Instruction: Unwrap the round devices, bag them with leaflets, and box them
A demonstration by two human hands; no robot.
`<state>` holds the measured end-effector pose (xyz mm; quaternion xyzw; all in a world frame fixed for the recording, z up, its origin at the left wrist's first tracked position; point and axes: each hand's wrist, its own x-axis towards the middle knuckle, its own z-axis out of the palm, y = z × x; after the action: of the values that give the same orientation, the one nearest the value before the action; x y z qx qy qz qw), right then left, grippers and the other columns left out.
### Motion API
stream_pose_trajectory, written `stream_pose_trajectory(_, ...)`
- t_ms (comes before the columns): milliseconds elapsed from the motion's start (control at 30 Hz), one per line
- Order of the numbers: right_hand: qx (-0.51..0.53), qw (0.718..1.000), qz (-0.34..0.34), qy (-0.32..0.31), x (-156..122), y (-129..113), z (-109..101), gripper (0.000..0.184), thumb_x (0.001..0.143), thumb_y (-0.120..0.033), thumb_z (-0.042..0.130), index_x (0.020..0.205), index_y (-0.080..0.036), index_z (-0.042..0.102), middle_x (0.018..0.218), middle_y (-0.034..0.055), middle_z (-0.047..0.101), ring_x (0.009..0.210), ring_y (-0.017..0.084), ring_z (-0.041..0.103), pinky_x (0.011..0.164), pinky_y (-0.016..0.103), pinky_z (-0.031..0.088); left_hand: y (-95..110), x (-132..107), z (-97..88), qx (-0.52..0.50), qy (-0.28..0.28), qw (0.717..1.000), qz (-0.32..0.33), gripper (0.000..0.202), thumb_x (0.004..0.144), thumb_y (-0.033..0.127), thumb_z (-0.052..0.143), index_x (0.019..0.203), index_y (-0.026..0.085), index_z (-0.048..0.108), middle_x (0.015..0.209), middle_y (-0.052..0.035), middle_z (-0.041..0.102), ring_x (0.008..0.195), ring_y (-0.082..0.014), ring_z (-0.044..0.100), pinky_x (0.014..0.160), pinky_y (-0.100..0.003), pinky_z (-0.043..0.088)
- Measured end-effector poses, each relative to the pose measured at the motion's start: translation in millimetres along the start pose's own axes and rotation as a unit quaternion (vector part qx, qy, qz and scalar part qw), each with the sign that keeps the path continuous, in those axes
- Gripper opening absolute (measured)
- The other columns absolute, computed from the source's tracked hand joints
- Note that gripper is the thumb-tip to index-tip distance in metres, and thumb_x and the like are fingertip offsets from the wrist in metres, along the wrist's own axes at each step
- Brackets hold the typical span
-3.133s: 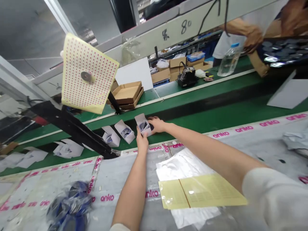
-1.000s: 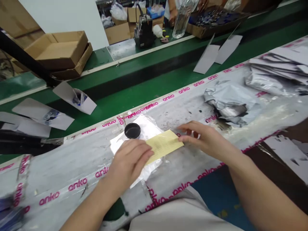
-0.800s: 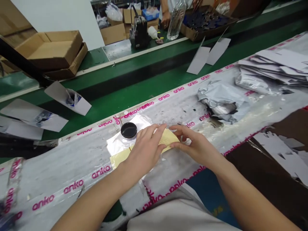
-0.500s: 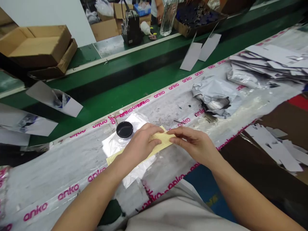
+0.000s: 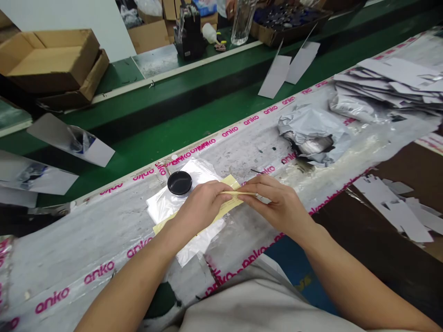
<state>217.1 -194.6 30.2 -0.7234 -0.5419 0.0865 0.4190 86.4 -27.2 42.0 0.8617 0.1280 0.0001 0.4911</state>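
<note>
Yellow paper [image 5: 226, 207] lies just below and to the right of the black dish [image 5: 179, 183], on top of white plastic bags, and part of it stands raised where it is held.

Biggest comes the counter [image 5: 86, 235], running under the dish and out to both sides of it, covered in greyish plastic sheeting with pink "anko" lettering along its strips. Beyond the dish stretches a green belt [image 5: 180, 129]. Stacked cardboard trays [image 5: 51, 60] sit farther back, well to the dish's left. White flat cards [image 5: 391, 87] are heaped on the counter, well to the right of the dish. Open white boxes [image 5: 98, 152] stand on the belt to the dish's left, holding bagged blue items. Nearer, also to the dish's right, lies a torn bag [image 5: 311, 122] with something silvery showing. White plastic bags [image 5: 204, 237] spread beneath the dish's edge and below it.

Left hand [image 5: 204, 203], beside the dish on its lower right, has its grip clamped on the yellow paper between thumb and fingers. Right hand [image 5: 273, 198], farther right of the dish, has its grip pinched on the same paper, fingertips close to the other hand's. Smallest, a thin black stick [image 5: 256, 171] lies to the dish's right.
</note>
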Motion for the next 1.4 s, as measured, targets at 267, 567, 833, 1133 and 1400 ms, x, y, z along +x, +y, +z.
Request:
stream_pose_trajectory(267, -0.038, 0.999, -0.012, -0.012, 4, -8, 0, 0.009, 0.096, -0.018, 0.060, 0.100, -0.024, 0.065, 0.091, 0.0042, 0.069, 0.088, 0.023, 0.064, 0.077, 0.039, 0.053, -1, 1, 0.7, 0.019, -0.008, 1.000, 0.011, 0.025, 0.100, 0.026, 0.050, 0.100, 0.020, 0.074, 0.094, -0.0045, 0.074, 0.088, -0.0212, 0.067, 0.077, -0.032, 0.047)
stream_pose_trajectory(567, -0.027, 0.999, -0.003, -0.043, 6, -11, -6, 0.008, 0.097, -0.021, 0.058, 0.096, -0.026, 0.064, 0.091, 0.0042, 0.069, 0.088, 0.024, 0.065, 0.076, 0.039, 0.053, -1, 1, 1.1, 0.011, -0.011, 1.000, 0.015, 0.025, 0.099, 0.026, 0.050, 0.100, 0.021, 0.075, 0.103, -0.0042, 0.077, 0.096, -0.0226, 0.070, 0.082, -0.034, 0.051)
stream_pose_trajectory(833, 0.028, 0.992, 0.028, -0.116, 13, -6, -14, 0.010, 0.093, -0.019, 0.057, 0.088, -0.024, 0.063, 0.087, 0.0025, 0.065, 0.081, 0.019, 0.063, 0.071, 0.033, 0.051, -2, 3, 2.5, -0.016, -0.024, 1.000, -0.008, 0.022, 0.093, 0.028, 0.058, 0.107, 0.022, 0.075, 0.110, -0.0039, 0.077, 0.101, -0.0241, 0.070, 0.087, -0.035, 0.051)
stream_pose_trajectory(1133, 0.131, 0.977, 0.079, -0.150, 12, 7, -13, 0.013, 0.096, -0.031, 0.057, 0.087, -0.024, 0.063, 0.088, 0.0024, 0.064, 0.083, 0.020, 0.062, 0.074, 0.033, 0.050, -2, 4, 7.0, -0.095, -0.016, 0.993, -0.061, 0.015, 0.082, 0.028, 0.067, 0.092, 0.022, 0.077, 0.098, 0.0000, 0.078, 0.093, -0.0215, 0.070, 0.080, -0.031, 0.050)
stream_pose_trajectory(1400, 0.225, 0.955, 0.144, -0.128, 9, 9, -7, 0.017, 0.094, -0.037, 0.063, 0.085, -0.024, 0.063, 0.087, 0.0025, 0.060, 0.083, 0.020, 0.057, 0.076, 0.033, 0.045, 0, 6, 9.2, -0.081, -0.009, 0.995, -0.064, 0.015, 0.081, 0.024, 0.065, 0.092, 0.021, 0.075, 0.096, 0.0005, 0.077, 0.090, -0.0200, 0.070, 0.079, -0.030, 0.050)
